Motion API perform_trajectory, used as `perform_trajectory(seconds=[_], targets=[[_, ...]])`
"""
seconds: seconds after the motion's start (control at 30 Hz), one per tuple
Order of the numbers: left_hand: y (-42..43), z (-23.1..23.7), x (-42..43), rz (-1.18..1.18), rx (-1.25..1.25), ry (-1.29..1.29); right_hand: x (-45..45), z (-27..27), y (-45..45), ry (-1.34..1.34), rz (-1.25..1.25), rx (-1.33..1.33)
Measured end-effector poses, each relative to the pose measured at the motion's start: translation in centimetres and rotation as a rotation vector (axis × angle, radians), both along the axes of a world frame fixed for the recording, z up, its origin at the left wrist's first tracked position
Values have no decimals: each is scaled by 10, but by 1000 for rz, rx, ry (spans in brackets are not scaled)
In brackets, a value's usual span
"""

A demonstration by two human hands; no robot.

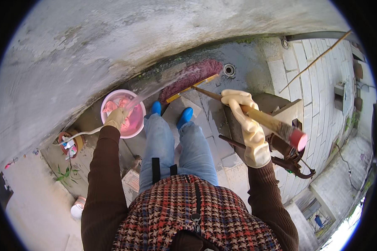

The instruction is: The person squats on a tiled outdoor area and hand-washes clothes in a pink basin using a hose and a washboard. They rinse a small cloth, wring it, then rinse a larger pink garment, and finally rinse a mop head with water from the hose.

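My left hand (pixel 116 118), in a cream rubber glove, is closed on the end of a pale water hose (pixel 88 132) above a pink basin (pixel 141 125). Coral-coloured cloth (pixel 111 106) lies in the basin. A stream of water (pixel 150 91) shoots from the hose onto the dark red head of a wide mop (pixel 194 73). My right hand (pixel 246 125), gloved the same way, is at the mop's wooden handle (pixel 264 120); the thumb and fingers are around its far side. The mop head rests on the wet floor, its yellow bar towards my feet.
A round floor drain (pixel 229 70) lies beside the mop head. A concrete wall (pixel 113 40) rises along the far side. At the right stands a rusty cast-iron hand pump (pixel 279 147); a thin stick (pixel 315 61) is beyond it. A pot with packets (pixel 70 144) and a green plant (pixel 66 174) are at the left.
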State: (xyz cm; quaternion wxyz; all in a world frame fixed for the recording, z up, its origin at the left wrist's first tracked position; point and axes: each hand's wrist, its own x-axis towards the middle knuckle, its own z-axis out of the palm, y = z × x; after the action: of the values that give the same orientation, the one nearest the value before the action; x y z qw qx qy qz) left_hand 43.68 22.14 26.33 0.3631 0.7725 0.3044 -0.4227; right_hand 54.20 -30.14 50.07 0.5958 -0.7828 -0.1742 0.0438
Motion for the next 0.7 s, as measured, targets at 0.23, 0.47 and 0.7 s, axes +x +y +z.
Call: perform_trajectory(seconds=[0.23, 0.47, 0.7], targets=[[16, 19, -18, -108, 96, -185, 104, 31, 39, 253, -313, 301], [13, 12, -12, -40, 67, -145, 102, 141, -16, -31, -305, 398], [4, 9, 8, -12, 41, -77, 109, 30, 71, 90, -431, 196]])
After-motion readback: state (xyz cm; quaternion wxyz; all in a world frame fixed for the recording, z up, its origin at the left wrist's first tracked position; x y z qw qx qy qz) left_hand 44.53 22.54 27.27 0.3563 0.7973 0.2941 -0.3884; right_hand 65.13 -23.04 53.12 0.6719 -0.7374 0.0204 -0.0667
